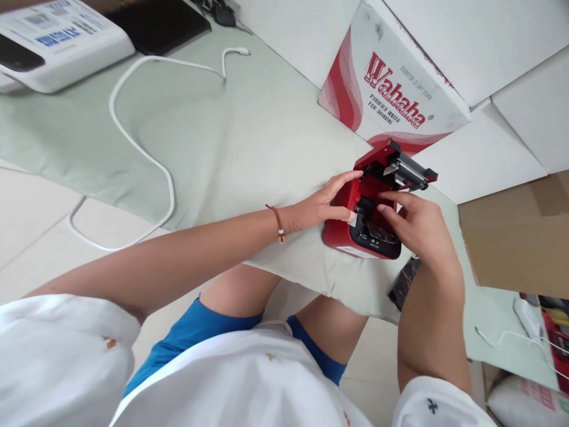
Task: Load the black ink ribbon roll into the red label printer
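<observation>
A red label printer (338, 234) with a black inside sits on the pale green cloth, its lid (411, 169) raised. My left hand (326, 204) grips the printer's left side, index finger along the lid's hinge end and thumb on the front rim. Its other fingers are hidden. Over the open compartment is my right hand (420, 222), thumb and index finger a little apart inside, with nothing plainly between them. A dark, glossy, marbled piece (382, 228) lies in the compartment below the right fingers. Another black marbled object (404, 281) is partly covered by my right forearm.
A Wahaha water carton (391, 83) stands behind the printer, with a brown cardboard box (515, 237) to the right. A white cable (169, 172) curls across the cloth (200, 130) and over its front edge. A white device (89, 47) lies at upper left.
</observation>
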Demonstrator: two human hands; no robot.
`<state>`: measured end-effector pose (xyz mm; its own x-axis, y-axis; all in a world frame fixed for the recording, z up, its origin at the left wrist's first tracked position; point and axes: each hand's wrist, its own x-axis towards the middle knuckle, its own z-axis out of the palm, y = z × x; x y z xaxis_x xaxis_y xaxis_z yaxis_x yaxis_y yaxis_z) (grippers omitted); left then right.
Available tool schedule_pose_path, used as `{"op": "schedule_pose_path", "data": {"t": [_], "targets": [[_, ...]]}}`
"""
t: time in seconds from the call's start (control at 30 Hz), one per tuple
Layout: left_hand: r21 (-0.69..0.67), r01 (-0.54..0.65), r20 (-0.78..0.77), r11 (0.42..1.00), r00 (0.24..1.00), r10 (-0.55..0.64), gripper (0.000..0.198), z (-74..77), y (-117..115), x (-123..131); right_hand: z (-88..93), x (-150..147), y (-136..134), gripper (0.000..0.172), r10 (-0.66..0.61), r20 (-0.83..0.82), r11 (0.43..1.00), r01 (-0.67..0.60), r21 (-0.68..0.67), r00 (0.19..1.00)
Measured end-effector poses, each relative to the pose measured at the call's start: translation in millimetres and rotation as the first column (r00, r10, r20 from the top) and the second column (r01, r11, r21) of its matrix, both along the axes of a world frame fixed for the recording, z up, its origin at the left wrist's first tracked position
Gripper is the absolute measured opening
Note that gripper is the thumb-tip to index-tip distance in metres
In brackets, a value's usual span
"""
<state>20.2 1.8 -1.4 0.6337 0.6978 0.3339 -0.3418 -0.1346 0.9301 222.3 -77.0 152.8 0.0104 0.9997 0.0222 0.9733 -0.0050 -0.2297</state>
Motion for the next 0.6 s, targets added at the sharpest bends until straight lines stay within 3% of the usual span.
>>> {"op": "schedule_pose_path", "data": {"t": [0.13, 0.3, 0.47, 0.6], "targets": [[0.007, -0.035, 0.004, 0.999, 0.999, 0.035, 0.103, -0.7, 1.6, 1.6, 3.5, -6.9, 31.6, 0.043, 0.120, 0.281, 0.976, -0.062, -0.208, 0.952], [0.008, -0.041, -0.001, 0.999, 0.999, 0.041, 0.093, 2.9, 1.3, 1.9, -3.5, -24.0, 31.9, 0.042, 0.115, 0.442, 0.971, -0.006, -0.241, 0.889], [-0.015, -0.036, -0.004, 0.999, 0.999, 0.036, 0.086, 8.1, -1.7, -0.1, -3.8, -24.4, 27.9, 0.039, 0.062, 0.391, 0.969, 0.039, -0.246, 0.918], [-0.021, -0.012, -0.015, 1.000, 1.000, 0.012, 0.085, 14.9, -4.4, -4.9, 15.9, -15.2, -6.4, 0.034, -0.068, 0.161, 0.997, 0.073, -0.027, 0.985]]}}
